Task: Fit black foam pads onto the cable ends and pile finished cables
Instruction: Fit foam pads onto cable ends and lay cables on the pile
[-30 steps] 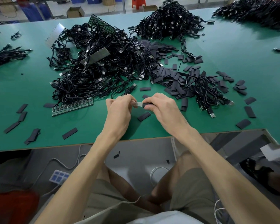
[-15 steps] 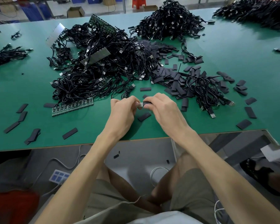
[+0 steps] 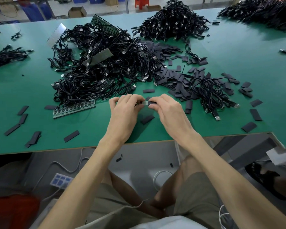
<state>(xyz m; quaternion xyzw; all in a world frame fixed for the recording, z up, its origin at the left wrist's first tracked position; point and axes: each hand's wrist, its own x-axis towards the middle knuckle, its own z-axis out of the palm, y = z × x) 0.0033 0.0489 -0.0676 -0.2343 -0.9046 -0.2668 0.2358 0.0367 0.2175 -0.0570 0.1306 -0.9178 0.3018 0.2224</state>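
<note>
midway along the near edge of a green table (image 3: 238,63), a seated worker's left hand (image 3: 124,111) pinches a cable by its silver plug (image 3: 145,102). the right hand (image 3: 168,111), fingers curled, pinches a black foam pad (image 3: 153,101) that meets the plug's tip between the two hands. a big tangle of black cables (image 3: 97,71) lies at eleven o'clock from the hands, a spill of loose foam pads (image 3: 177,80) at one o'clock and a smaller cable bundle (image 3: 211,95) at two o'clock. a far heap of cables (image 3: 173,22) sits at twelve o'clock. a single loose pad (image 3: 147,119) lies just below the hands.
</note>
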